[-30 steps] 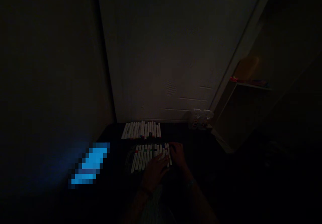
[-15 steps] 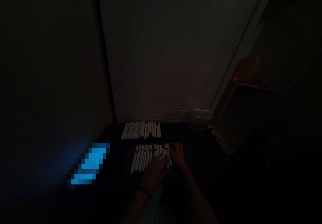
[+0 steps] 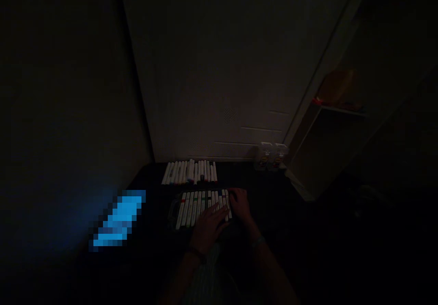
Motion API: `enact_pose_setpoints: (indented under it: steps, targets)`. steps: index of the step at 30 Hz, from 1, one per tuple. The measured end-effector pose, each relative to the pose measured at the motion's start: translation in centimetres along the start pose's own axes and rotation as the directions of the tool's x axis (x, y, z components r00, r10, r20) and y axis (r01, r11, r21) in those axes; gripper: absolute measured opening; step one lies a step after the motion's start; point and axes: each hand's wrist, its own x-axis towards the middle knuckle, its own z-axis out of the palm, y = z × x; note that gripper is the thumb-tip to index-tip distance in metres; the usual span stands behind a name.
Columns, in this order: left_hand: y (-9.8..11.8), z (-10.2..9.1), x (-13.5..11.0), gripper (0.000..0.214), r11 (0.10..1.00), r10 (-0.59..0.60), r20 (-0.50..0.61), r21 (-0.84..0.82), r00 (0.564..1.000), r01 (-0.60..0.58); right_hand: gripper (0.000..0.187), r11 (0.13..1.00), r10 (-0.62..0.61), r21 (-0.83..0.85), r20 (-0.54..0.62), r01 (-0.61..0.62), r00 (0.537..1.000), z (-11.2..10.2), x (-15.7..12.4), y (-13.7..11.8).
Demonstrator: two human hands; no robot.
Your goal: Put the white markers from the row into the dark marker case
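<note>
In the head view, a row of white markers (image 3: 189, 208) with coloured bands lies side by side in a clear case (image 3: 174, 209). My left hand (image 3: 209, 223) rests over the right part of the row, its fingers stretched out flat across the markers. At the row's right end is my right hand (image 3: 240, 204), its fingers bent in against the last marker and the case's end. Whatever those fingers hold, if anything, is hidden in the dark. Behind the case lies a second row of loose white markers (image 3: 178, 172), touched by neither hand.
The room is very dark. Two clear containers (image 3: 271, 156) stand at the back right by the pale wall panel (image 3: 219, 90). A bright blue pixelated patch (image 3: 119, 218) glows on the left. A shelf unit (image 3: 315, 145) with an orange item (image 3: 338, 86) stands at right.
The whole view has shifted slightly, so things sit a little higher and further left. Both hands keep nearly the same place on the marker row.
</note>
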Motion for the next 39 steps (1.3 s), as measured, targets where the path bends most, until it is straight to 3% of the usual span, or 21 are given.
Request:
enact_pose_setpoints:
  steps: [39]
  targets:
    - [0.18,-0.13,0.02,0.038,1.000,0.002,0.001,-0.002,1.000,-0.002,0.030,0.999,-0.011,-0.036,0.007,0.012,1.000,-0.11,0.05,-0.12]
